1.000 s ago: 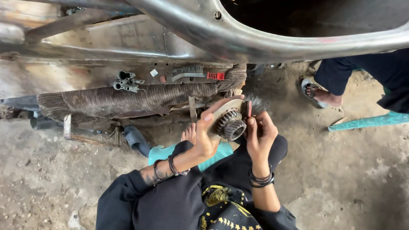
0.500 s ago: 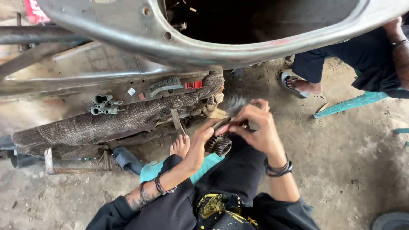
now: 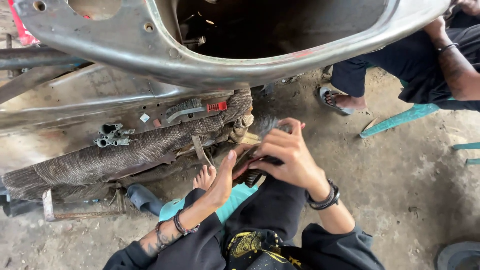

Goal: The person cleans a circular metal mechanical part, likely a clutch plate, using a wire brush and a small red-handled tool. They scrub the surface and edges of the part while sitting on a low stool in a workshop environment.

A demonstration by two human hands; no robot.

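**Ana:** Gear (image 3: pixel 251 175), just one, sits a little below the middle of the frame, mostly hidden between the two hands; only some dark teeth show under the right palm.

**Ben:** Who is gripping what?

**Ana:** Left hand (image 3: pixel 223 181) comes up from the lower left, fingers wrapped under and around the gear's side, thumb raised. Right hand (image 3: pixel 286 156) is clenched over the top of it, holding a brush (image 3: pixel 270 125) whose dark bristles stick out just above the knuckles, with a red tip showing by the fingertips.

**Ben:** Counts for the rest?

**Ana:** Two brushes in all: the second, a wire brush with a red handle (image 3: pixel 196 108), lies on the metal panel (image 3: pixel 75 107) at the left centre. One small grey metal fitting (image 3: pixel 112 136) with tube ends is on that panel too. One curved bare-metal frame (image 3: pixel 215 70) arches across the top. One long roll of dark ribbed matting (image 3: pixel 125 150) runs diagonally below the panel.

**Ben:** Anything in the way?

**Ana:** The right hand covers most of the gear. A bare foot (image 3: pixel 204 177) and a dark sandal (image 3: pixel 143 198) rest just left of the hands. Another person (image 3: pixel 425 60) sits at the upper right, one sandalled foot (image 3: pixel 340 100) on the dirt floor (image 3: pixel 400 190).
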